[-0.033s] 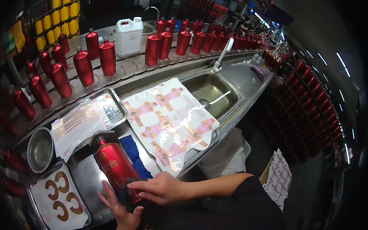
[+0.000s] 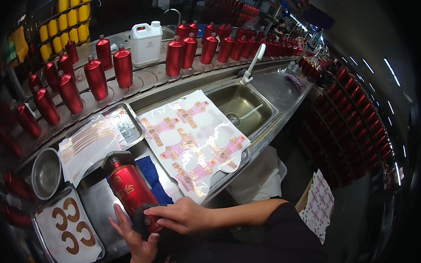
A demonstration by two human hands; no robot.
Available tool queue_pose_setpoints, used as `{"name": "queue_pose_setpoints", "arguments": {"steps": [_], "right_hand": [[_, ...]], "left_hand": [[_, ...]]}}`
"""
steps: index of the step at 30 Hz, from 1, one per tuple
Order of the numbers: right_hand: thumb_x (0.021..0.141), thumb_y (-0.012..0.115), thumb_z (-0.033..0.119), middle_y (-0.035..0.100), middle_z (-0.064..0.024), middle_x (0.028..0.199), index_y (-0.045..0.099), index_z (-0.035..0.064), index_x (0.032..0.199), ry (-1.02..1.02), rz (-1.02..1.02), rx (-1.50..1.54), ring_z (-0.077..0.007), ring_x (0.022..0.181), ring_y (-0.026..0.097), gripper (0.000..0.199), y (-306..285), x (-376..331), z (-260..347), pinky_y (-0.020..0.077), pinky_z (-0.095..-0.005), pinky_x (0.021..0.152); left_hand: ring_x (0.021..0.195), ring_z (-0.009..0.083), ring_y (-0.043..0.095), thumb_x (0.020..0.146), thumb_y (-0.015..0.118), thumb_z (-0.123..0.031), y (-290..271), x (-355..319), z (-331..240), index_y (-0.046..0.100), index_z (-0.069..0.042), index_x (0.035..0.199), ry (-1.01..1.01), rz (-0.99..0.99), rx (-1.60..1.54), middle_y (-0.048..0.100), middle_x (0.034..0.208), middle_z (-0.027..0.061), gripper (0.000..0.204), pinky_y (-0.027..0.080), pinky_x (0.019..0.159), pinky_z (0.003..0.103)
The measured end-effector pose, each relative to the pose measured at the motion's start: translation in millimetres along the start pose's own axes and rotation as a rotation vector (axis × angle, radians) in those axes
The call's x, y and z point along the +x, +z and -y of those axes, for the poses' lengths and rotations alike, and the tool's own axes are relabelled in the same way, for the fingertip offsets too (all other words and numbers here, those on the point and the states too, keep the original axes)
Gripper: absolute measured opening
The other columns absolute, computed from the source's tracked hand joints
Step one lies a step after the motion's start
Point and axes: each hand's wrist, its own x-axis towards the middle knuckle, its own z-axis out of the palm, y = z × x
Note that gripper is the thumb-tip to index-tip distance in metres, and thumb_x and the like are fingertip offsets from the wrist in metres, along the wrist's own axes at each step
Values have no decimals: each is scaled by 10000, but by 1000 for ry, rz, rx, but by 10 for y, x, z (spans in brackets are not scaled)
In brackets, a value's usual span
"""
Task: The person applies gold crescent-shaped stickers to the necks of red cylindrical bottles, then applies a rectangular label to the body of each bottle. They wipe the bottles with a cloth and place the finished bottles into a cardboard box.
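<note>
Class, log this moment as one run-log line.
left hand: under red bottle | right hand: gripping its base | bottle: lying on blue cloth

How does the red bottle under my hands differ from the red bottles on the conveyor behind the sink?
The red bottle lies tilted on its side over a blue cloth, gripped by the right hand and cradled by the left hand; the conveyor bottles stand upright, untouched. The held bottle shows gold lettering on its body; the conveyor bottles look plain from here. Both are red with narrow necks.
</note>
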Motion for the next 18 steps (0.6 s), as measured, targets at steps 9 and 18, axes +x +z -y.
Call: {"name": "queue_pose_setpoints", "arguments": {"steps": [9, 18], "right_hand": [[1018, 554, 258, 709, -210, 1056, 550, 119, 1358, 72, -12, 38, -423, 873, 693, 368, -90, 522, -359, 556, -455, 728], [1007, 584, 260, 722, -169, 959, 542, 140, 1409, 35, -32, -13, -362, 713, 693, 422, -123, 268, -272, 544, -413, 604]], "left_hand": [[1549, 438, 165, 1046, 436, -514, -260, 894, 289, 664, -5, 1264, 84, -32, 136, 216, 1671, 239, 598, 3, 1210, 624], [1553, 412, 182, 1055, 431, -465, -258, 871, 307, 664, 54, 1198, 70, -83, 205, 221, 1669, 240, 586, 7, 1215, 619]]}}
